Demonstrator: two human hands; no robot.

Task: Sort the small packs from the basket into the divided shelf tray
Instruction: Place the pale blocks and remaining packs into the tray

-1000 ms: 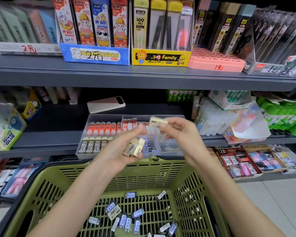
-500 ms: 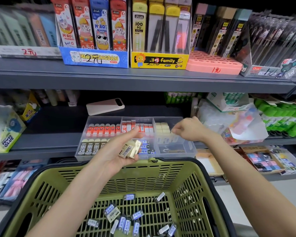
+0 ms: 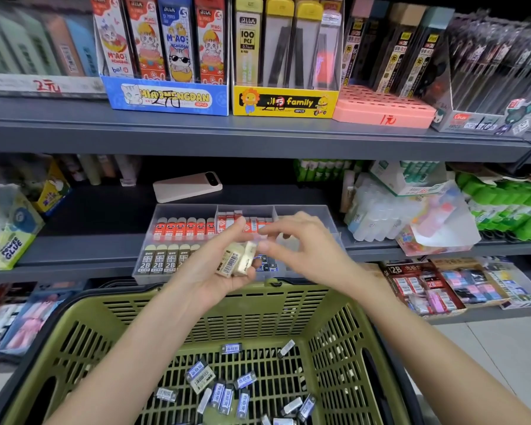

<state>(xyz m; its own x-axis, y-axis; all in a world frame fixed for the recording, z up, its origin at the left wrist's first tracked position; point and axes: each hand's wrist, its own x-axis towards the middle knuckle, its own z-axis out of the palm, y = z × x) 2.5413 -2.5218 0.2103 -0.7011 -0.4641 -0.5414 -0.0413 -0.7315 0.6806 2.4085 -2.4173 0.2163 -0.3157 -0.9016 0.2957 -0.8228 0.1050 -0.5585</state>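
Left hand (image 3: 210,273), palm up, cups two cream packs (image 3: 236,260) side by side, my fingers curled beneath them and the forefinger raised behind. Right hand (image 3: 302,251) reaches across from the right; its thumb and forefinger pinch the upper end of the right-hand pack, though motion blur softens the fingertips. Both hands meet above the far rim of the green basket (image 3: 258,305) and just in front of the clear divided tray (image 3: 144,276), which stands on the middle shelf (image 3: 83,256). The tray's left back compartment holds a row of red packs (image 3: 181,228); the left front one holds packs marked 2B (image 3: 158,262). My hands hide much of the other compartments. More packs with blue labels (image 3: 224,392) lie scattered flat on the basket floor, between my forearms. Behind the tray a pale phone-like slab (image 3: 187,186) lies flat on the same shelf. The upper shelf carries a blue display box (image 3: 166,96) and a yellow display box (image 3: 284,102), touching each other, with a pink box (image 3: 380,110) to their right.
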